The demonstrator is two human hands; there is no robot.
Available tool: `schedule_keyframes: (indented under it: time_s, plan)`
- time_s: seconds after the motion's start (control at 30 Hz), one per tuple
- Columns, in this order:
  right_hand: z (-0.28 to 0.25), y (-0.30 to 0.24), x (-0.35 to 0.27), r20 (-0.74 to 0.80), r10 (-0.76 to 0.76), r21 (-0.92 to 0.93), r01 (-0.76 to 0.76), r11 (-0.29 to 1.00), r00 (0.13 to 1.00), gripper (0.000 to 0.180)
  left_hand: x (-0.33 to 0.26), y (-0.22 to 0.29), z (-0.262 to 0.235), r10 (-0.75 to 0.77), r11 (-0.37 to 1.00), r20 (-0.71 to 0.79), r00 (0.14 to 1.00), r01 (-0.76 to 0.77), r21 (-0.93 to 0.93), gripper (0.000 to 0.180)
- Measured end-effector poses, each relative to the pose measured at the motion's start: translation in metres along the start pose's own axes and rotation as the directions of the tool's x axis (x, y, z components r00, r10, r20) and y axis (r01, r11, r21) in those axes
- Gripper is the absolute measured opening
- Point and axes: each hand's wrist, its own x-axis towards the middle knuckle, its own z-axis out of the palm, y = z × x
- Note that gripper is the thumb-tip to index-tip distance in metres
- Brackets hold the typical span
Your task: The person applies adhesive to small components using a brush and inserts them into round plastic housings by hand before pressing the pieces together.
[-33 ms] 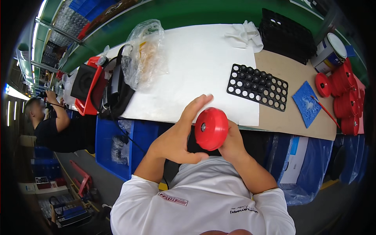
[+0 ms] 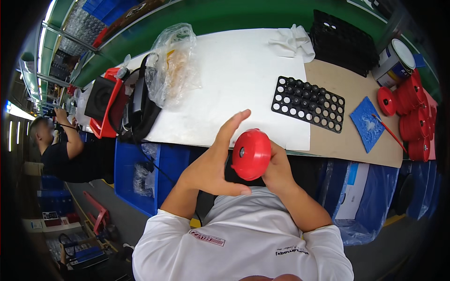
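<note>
A red round part (image 2: 253, 154) with a domed face and a metal fitting at its centre is up in front of my body, just off the table's near edge. My right hand (image 2: 280, 171) grips it from behind and the right side; most of those fingers are hidden by the part. To its left, my left hand (image 2: 213, 164) is open, thumb and fingers spread wide around the near side of the part. Whether the left palm touches the part I cannot tell.
A black perforated tray (image 2: 307, 104) holds several black knobs. Right of it are a blue pad (image 2: 367, 124), a red brush (image 2: 390, 133), stacked red round parts (image 2: 412, 117) and a can (image 2: 393, 61). A clear plastic bag (image 2: 173, 65) and a red-and-black device (image 2: 105, 103) stand left.
The red part has turned a little in my right hand and shifted slightly left. My left fingertips have moved slightly left, while the thumb has edged right.
</note>
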Motion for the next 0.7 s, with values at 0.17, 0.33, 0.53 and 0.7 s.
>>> schedule_keyframes:
  time_s: [0.17,0.33,0.53,0.7]
  plan:
    - [-0.01,-0.001,0.0,0.004,0.038,-0.093,-0.038,0.995,0.999,0.031,0.001,-0.001,0.004,-0.136,0.99,0.019,0.991,0.135,0.041,0.138]
    - [-0.005,-0.002,-0.004,0.047,-0.081,-0.051,0.083,0.995,0.996,0.032,-0.003,-0.001,0.001,0.036,0.993,0.016,0.999,-0.037,0.115,0.141]
    - [-0.017,0.004,-0.006,0.015,0.082,0.025,-0.082,0.996,0.997,0.034,-0.008,-0.003,0.007,-0.04,0.999,0.034,0.999,0.041,-0.033,0.129]
    - [-0.011,0.001,-0.006,0.005,-0.061,-0.155,0.062,0.986,0.998,0.031,-0.005,0.014,0.006,-0.081,0.996,0.02,0.997,0.08,0.044,0.115]
